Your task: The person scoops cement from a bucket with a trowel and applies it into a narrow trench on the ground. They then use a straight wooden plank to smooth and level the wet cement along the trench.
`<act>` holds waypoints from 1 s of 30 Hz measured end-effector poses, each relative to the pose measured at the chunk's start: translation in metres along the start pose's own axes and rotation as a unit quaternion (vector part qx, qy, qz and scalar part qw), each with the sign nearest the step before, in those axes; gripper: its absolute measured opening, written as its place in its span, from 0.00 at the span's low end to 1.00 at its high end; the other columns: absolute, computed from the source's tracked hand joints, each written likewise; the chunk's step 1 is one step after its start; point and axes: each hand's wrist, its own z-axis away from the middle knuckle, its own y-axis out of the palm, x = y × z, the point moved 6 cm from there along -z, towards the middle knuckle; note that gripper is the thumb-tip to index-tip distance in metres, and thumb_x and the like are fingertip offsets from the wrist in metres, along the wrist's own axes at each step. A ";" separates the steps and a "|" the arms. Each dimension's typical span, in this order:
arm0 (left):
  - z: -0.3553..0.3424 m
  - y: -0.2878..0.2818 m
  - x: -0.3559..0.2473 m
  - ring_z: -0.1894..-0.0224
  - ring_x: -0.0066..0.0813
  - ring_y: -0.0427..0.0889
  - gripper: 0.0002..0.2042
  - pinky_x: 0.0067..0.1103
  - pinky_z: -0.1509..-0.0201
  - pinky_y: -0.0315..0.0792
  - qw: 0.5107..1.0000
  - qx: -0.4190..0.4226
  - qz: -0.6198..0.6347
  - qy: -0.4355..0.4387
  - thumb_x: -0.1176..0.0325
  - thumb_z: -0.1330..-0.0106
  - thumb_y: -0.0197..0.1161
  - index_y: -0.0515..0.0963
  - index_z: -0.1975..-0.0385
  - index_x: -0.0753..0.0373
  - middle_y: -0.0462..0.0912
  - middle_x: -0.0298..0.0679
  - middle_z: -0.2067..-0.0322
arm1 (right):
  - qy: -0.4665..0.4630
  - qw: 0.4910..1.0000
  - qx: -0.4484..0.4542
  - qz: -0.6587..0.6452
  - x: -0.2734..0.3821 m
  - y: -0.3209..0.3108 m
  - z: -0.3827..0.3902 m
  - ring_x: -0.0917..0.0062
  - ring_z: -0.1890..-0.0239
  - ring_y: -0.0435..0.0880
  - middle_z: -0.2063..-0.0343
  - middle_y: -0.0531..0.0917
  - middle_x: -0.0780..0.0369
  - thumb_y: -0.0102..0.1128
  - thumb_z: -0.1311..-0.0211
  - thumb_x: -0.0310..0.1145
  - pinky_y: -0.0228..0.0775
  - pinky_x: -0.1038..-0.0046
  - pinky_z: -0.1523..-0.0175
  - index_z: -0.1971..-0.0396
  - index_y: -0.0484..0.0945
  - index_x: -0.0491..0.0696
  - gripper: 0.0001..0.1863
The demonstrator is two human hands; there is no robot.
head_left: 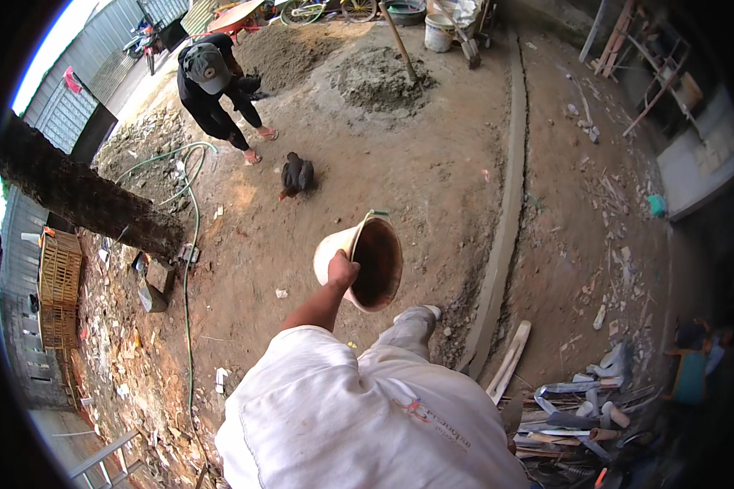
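My left hand (pixel 342 269) grips the rim of a pale bucket (pixel 330 257), held tilted in front of me with its dark, stained inside showing and a green-gripped wire handle at the top. My right hand (pixel 511 446) is mostly hidden behind my white shirt at the lower right; only a sliver of skin shows, so its fingers cannot be made out. Beyond the bucket a dark chicken (pixel 297 174) stands on the dirt.
A person (pixel 206 98) in dark clothes bends at the upper left. A mortar pile (pixel 379 81) with an upright tool stands behind. A concrete strip (pixel 506 244) runs along my right, beside scrap (pixel 583 416). A hose (pixel 186 293) and tree trunk (pixel 90 191) lie leftward.
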 end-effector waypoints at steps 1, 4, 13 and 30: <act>0.004 -0.010 0.022 0.54 0.51 0.82 0.16 0.34 0.48 0.73 1.000 -0.005 -0.008 -0.027 0.72 0.49 0.62 0.74 0.59 0.70 0.82 0.56 0.62 | -0.018 0.999 0.033 0.013 0.010 -0.003 0.001 0.72 0.76 0.77 0.74 0.77 0.58 0.65 0.51 0.32 0.69 0.66 0.73 0.52 0.73 0.39 0.25; 0.016 -0.024 0.074 0.51 0.51 0.81 0.19 0.33 0.45 0.73 0.994 -0.017 -0.068 -0.079 0.71 0.48 0.62 0.75 0.56 0.70 0.82 0.56 0.57 | -0.036 0.996 0.047 0.067 0.033 -0.001 -0.006 0.73 0.75 0.77 0.74 0.77 0.58 0.65 0.51 0.33 0.69 0.66 0.72 0.53 0.73 0.39 0.25; 0.066 -0.048 0.206 0.52 0.47 0.82 0.18 0.33 0.47 0.76 0.972 -0.022 -0.149 -0.177 0.69 0.49 0.63 0.80 0.57 0.68 0.83 0.54 0.57 | -0.053 0.983 0.066 0.164 0.060 0.020 -0.033 0.73 0.74 0.77 0.73 0.78 0.58 0.65 0.51 0.33 0.69 0.66 0.70 0.54 0.73 0.38 0.24; 0.045 -0.037 0.126 0.50 0.47 0.81 0.19 0.33 0.45 0.73 0.990 0.013 -0.054 -0.133 0.67 0.49 0.65 0.76 0.56 0.65 0.81 0.54 0.55 | -0.077 0.958 0.077 0.264 0.034 0.000 -0.121 0.74 0.70 0.77 0.71 0.79 0.57 0.66 0.50 0.35 0.71 0.66 0.64 0.59 0.75 0.37 0.21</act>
